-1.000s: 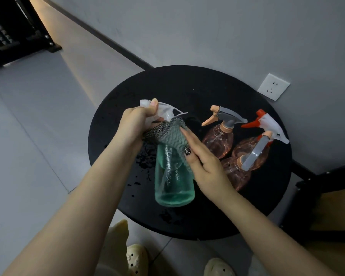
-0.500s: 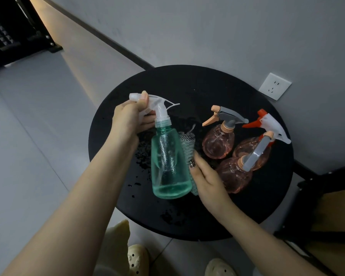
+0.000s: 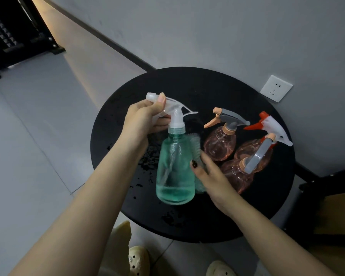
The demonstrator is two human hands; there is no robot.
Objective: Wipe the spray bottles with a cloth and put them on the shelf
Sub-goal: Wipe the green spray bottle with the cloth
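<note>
4 spray bottles, 1 cloth, over round black table [image 3: 187, 86].
Left hand [image 3: 141, 120] curled round trigger head of green bottle [image 3: 174, 170], upright, nozzle pointing left; cloth [image 3: 196, 145] pressed to its right side by right hand [image 3: 211, 176], fingers curled; 3 pink bottles [image 3: 219, 144] standing rightmost.

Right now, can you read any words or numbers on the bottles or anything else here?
None: no readable word, label, brand or number shows anywhere.
Green spray bottle: plain, no label.
Three pink spray bottles: plain, no label.
Wall socket: only plug holes, no text.
Cardboard box: a white sticker at the picture's edge, cut off, unreadable.
</note>
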